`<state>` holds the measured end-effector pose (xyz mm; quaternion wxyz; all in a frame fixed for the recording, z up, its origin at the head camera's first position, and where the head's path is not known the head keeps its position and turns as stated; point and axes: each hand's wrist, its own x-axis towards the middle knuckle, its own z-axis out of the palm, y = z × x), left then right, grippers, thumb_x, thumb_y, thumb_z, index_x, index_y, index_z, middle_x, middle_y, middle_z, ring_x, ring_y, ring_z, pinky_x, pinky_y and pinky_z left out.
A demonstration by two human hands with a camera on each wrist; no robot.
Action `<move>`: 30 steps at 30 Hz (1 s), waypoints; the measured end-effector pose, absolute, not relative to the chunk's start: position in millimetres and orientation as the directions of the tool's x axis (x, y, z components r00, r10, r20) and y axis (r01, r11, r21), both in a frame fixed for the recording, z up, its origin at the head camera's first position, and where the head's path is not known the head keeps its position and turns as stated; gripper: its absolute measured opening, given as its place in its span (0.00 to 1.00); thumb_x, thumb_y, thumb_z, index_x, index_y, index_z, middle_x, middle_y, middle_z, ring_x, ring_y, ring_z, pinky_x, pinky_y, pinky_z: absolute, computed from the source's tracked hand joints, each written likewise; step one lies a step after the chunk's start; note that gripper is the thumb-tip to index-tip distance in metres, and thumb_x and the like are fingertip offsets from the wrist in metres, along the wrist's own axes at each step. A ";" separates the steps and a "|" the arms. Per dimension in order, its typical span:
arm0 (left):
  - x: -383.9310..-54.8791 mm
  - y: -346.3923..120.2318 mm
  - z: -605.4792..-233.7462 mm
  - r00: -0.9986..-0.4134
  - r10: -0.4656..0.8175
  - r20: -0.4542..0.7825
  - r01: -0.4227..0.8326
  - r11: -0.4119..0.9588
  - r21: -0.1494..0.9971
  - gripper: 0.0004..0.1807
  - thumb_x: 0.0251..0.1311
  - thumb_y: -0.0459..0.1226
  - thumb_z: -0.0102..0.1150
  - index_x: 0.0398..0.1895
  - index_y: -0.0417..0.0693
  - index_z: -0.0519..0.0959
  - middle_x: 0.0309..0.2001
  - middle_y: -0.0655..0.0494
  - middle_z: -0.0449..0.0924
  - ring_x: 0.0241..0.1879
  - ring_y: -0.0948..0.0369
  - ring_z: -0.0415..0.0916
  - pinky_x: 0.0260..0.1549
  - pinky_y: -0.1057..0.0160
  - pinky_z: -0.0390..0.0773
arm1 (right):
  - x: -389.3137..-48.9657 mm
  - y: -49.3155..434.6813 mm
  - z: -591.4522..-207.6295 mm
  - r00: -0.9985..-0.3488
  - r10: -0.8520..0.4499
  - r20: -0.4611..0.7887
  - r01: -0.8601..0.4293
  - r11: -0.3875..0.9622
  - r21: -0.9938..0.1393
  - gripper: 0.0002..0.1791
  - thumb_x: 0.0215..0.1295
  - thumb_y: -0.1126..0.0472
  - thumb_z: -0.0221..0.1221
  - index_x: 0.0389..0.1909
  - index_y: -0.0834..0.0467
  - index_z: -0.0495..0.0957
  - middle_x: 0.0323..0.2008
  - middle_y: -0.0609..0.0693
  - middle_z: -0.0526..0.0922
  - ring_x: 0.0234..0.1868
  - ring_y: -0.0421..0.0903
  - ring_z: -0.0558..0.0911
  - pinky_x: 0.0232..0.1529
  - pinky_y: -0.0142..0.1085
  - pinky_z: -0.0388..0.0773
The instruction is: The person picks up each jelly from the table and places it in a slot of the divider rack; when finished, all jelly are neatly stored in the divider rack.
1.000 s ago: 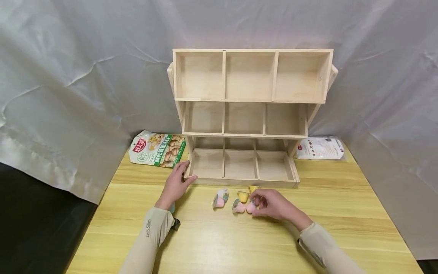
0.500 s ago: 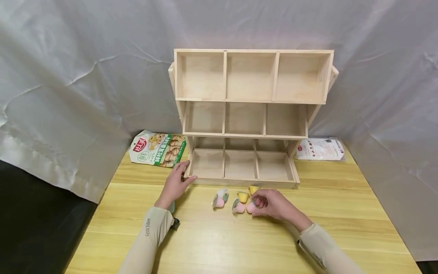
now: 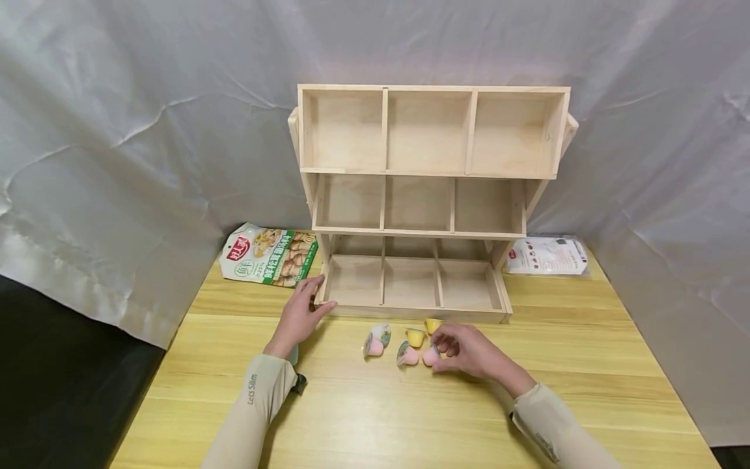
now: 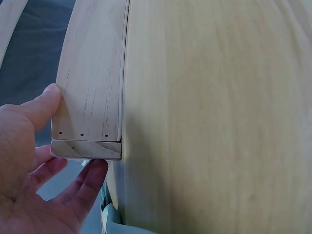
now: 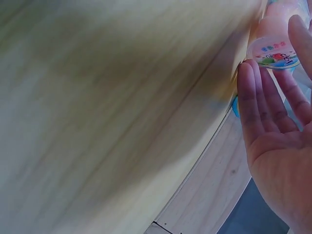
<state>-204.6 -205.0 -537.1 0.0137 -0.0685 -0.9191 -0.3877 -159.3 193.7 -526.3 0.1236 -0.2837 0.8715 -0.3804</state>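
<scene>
A pale wooden tiered organizer (image 3: 418, 312) stands at the back of the table, its compartments bare. My left hand (image 3: 295, 322) holds its lower left front corner; in the left wrist view the thumb lies along one edge and the fingers reach round the end. My right hand (image 3: 471, 352) has thumb and fingers about a pink jelly cup (image 3: 431, 355) lying on its side; the right wrist view shows fingertips at its printed lid (image 5: 275, 53). Beside it lie another pink jelly cup (image 3: 409, 354), two yellow ones (image 3: 415, 337), and a pink (image 3: 375, 347) and white (image 3: 383, 332) pair.
A green-and-white food pouch (image 3: 269, 254) lies left of the organizer, and a white pouch (image 3: 547, 255) lies to its right. Grey fabric (image 3: 146, 130) hangs behind and along both sides of the wooden table (image 3: 363, 417).
</scene>
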 end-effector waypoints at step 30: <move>-202.7 -205.2 -537.2 -0.987 0.124 0.101 0.158 0.669 0.727 0.41 0.70 0.51 0.64 0.81 0.51 0.61 0.75 0.45 0.62 0.71 0.41 0.67 0.68 0.37 0.69 | -156.1 199.1 -517.9 -0.816 -0.578 -0.014 -0.400 0.582 -0.708 0.27 0.50 0.56 0.80 0.49 0.58 0.82 0.40 0.45 0.86 0.42 0.47 0.86 0.48 0.39 0.86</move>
